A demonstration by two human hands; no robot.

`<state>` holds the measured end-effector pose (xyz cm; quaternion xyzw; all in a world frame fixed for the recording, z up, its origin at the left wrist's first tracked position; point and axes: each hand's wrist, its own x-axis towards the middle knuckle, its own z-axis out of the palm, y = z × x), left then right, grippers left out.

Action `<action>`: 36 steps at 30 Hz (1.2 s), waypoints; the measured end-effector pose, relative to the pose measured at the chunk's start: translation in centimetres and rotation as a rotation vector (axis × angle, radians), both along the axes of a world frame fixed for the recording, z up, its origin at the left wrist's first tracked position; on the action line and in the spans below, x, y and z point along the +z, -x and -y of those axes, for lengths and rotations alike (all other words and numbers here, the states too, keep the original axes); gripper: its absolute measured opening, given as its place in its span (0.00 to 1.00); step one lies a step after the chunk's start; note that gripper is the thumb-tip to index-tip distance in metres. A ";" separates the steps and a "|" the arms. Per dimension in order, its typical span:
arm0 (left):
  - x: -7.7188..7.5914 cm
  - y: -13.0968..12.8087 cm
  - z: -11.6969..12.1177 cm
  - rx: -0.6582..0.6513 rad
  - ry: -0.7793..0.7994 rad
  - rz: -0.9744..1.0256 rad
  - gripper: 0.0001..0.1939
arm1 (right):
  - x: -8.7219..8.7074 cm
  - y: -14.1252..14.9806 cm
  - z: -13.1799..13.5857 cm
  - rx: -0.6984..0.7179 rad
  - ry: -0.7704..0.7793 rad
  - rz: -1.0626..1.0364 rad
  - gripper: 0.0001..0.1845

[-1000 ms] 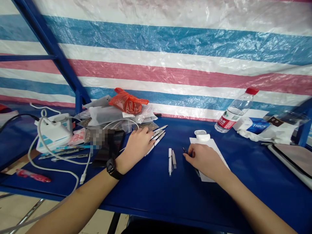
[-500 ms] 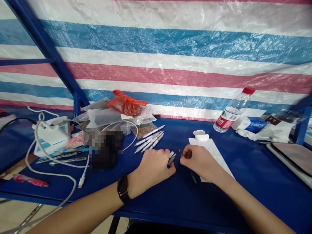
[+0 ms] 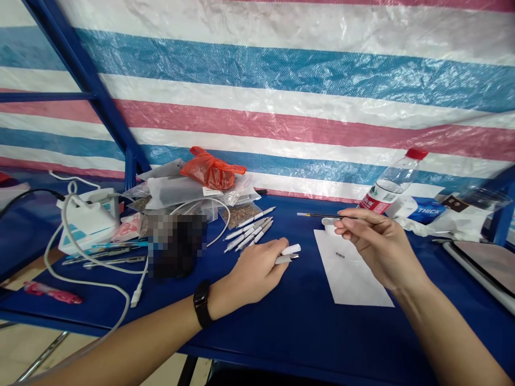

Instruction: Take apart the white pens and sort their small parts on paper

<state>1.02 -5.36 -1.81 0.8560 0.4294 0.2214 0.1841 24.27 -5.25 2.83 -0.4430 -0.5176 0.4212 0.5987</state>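
Observation:
My left hand (image 3: 253,271) rests on the blue table (image 3: 281,321), fingers closed round two white pen parts (image 3: 288,254) whose ends stick out to the right. My right hand (image 3: 376,241) is raised above a white sheet of paper (image 3: 354,279) and pinches a thin dark pen refill (image 3: 317,215) that points left. A tiny dark piece (image 3: 340,254) lies on the paper. Several white pens (image 3: 249,231) lie in a row behind my left hand. A black watch is on my left wrist.
A pile of clear bags with an orange bag (image 3: 211,170) on top sits at the back left, beside a white charger and cables (image 3: 86,220). A water bottle (image 3: 388,185), a blue tissue pack (image 3: 426,210) and a tablet edge (image 3: 483,265) are at the right.
My left hand left the pen row and picked up the two white parts from the table. My right hand rose from the paper, lifting the thin refill.

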 end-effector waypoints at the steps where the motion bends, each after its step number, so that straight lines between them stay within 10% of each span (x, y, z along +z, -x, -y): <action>1: -0.1 0.0 0.0 -0.011 0.025 0.090 0.10 | 0.2 0.0 0.1 0.014 -0.019 -0.017 0.17; 14: 0.1 -0.4 0.8 -0.122 0.465 0.389 0.18 | -0.4 1.0 1.1 -0.036 -0.249 0.143 0.15; 26: 0.0 -0.7 0.6 -0.224 0.578 0.452 0.16 | -2.5 3.4 1.5 0.335 -0.167 0.358 0.16; 36: -0.1 -0.8 0.7 -0.273 0.671 0.433 0.20 | -1.3 2.5 1.2 0.073 -0.173 -0.150 0.10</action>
